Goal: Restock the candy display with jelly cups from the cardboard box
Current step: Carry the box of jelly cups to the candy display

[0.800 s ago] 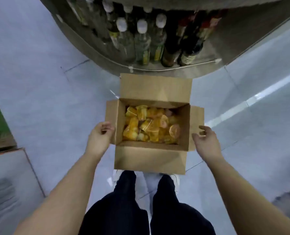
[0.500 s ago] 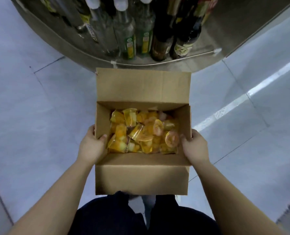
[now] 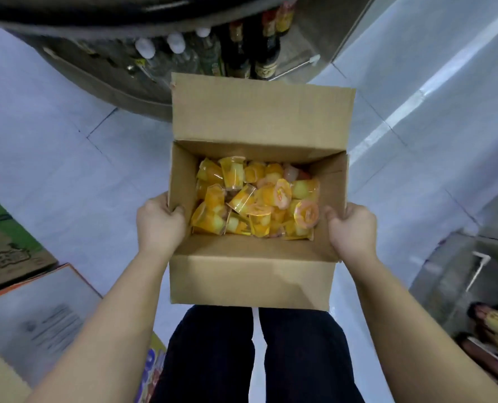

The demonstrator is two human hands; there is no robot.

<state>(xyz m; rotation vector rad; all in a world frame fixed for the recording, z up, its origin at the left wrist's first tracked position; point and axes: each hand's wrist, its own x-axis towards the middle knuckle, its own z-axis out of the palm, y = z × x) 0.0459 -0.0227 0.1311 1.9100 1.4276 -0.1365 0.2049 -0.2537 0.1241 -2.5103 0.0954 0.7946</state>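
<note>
Cardboard box (image 3: 250,274) is off the floor, carried in front of my legs and held level between both hands. My left hand (image 3: 159,225) grips the left wall at 9 o'clock, thumb hooked over the rim to the inside, fingers wrapped outside. My right hand (image 3: 351,228) grips the right wall at 3 o'clock the same way. Both hands are closed on cardboard, none on a cup.

Jelly cups (image 3: 256,199) lie loose in the box bottom, directly between my hands: toward 3 o'clock from the left hand, toward 9 o'clock from the right. The box's long axis appears to run 9 to 3. Neither hand is clearly nearer the pile; the closest cups sit just inside each thumb.

Counts: 1 box, 2 hands on it, 2 long flaps open, at 12 and at 6. Cups are jumbled and overlapping; roughly 20 or more, exact number not readable. Mostly yellow-orange, a few with pink lids.

Bottles (image 3: 236,53) stand on a low shelf (image 3: 96,80) at 12 o'clock. No candy display is identifiable, so I judge carrying comes first.
</note>
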